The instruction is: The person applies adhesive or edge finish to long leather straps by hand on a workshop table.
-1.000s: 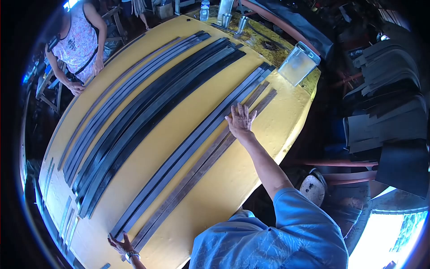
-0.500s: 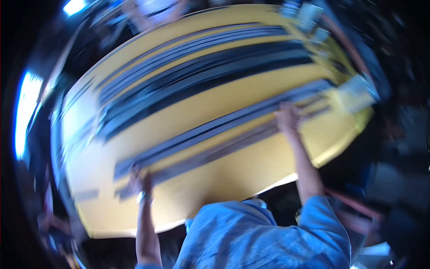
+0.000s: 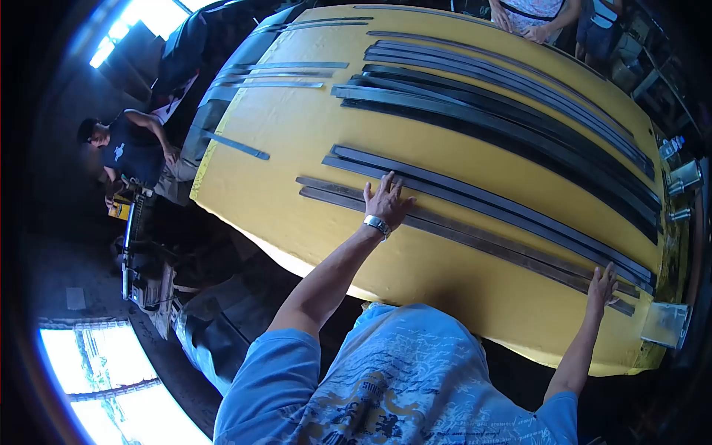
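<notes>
Yellow-covered table, largest item, spreading under and around the left hand and the right hand; person in a dark sleeveless top, past the table's end, well to the left of the left hand; black strips, long, piled overlapping, beyond both hands on the table; slim grey strips, laid side by side, farther from the hands than the black ones; near grey strips, long and straight-edged, running from just left of the left hand to just past the right hand, the fingers of both resting on them; brown strips, on the near side of the grey ones, passing beneath the left palm and beside the right hand.

Left hand, palm down, fingers spread apart, pressed over the strips and clamped on nothing; right hand, fingers extended and a little apart, set down near the strips' far end, gripping nothing visible; person across the table, partly seen, hands at its far edge, beyond the left and right hands; short strips, several, beyond and left of the left hand; squarish shiny container, just right of the right hand; plastic bottle, farther off beyond the right hand; wristwatch, silver-coloured, on the left wrist.
</notes>
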### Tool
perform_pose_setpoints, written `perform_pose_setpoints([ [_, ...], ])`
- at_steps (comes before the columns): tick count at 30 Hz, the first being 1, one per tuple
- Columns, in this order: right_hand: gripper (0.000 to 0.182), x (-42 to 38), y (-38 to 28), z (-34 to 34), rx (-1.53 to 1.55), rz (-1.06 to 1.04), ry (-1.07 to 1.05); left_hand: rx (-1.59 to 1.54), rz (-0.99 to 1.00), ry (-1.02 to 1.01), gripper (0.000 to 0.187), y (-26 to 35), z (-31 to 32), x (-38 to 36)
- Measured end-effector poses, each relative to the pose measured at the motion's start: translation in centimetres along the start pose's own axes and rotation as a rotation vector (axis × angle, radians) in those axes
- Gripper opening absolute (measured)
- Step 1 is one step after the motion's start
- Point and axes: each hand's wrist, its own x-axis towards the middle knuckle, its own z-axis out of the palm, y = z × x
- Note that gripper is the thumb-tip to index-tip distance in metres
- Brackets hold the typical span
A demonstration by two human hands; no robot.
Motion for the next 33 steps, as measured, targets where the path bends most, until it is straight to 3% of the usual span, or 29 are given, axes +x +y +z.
perform_pose_setpoints([
  [3, 0.066, -2.2, -1.9, -0.1, 0.017, -0.044, 0.097, 0.018, 0.018, 0.089, 0.065, -0.1, -0.3, -1.0],
  [5, 0.064, -6.5, -4.7, -1.4, 0.051, -0.288, 0.163, -0.043, -0.043, 0.033, 0.065, -0.8, -0.7, -1.8],
  [9, 0.062, -16.3, -11.3, -2.2, 0.192, -0.54, 0.051, -0.016, -0.008, 0.006, 0.064, -4.4, 0.4, -4.0],
  [15, 0.062, -22.0, -17.9, -1.8, 0.265, -0.668, 0.018, -0.01, 0.025, -0.033, 0.065, -4.8, -0.3, -4.0],
  [25, 0.062, -28.4, -18.0, -2.5, 0.169, -0.559, 0.016, -0.172, 0.18, 0.025, 0.056, -9.0, -2.2, -4.7],
  [27, 0.064, -28.9, -19.1, -4.4, 0.055, -0.442, -0.092, -0.212, 0.234, 0.007, 0.049, -9.9, -2.0, -4.1],
  [31, 0.081, -29.2, -20.2, -4.6, 0.099, -0.369, 0.011, -0.145, 0.429, 0.102, 0.031, -12.4, -2.4, -2.5],
  [32, 0.087, -29.4, -20.4, -4.5, 0.088, -0.357, 0.015, -0.154, 0.44, 0.097, 0.031, -13.1, -2.3, -2.0],
  [33, 0.087, -29.7, -20.9, -5.2, 0.082, -0.341, 0.019, -0.243, 0.32, 0.109, 0.031, -13.8, -2.5, -1.3],
])
